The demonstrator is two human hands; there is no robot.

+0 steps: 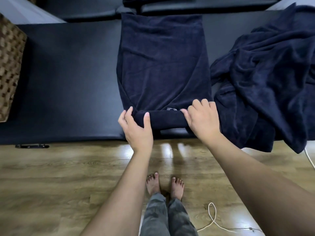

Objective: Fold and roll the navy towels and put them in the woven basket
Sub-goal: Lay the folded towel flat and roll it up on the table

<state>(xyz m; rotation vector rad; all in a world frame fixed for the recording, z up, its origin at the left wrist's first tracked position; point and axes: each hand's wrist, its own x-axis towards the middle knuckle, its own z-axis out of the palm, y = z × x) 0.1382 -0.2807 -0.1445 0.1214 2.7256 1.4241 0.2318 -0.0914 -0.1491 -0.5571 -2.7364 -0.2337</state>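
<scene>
Both hands grip the rolled near end of a navy towel on the dark padded bench.

The left hand (136, 130) and right hand (202, 120) curl fingers around the roll of the folded towel (163, 65). A second, crumpled towel (265, 79) lies right; one woven basket (10, 65) sits far left, its contents out of view.

I seem to be in a massage or spa room, though it could be a home. I stand barefoot on a glossy wood-look floor (59, 176) at a black padded table (68, 79) with navy towels (265, 79), a woven basket (10, 65) at its end, and a white cable (214, 218) trailing nearby.
</scene>
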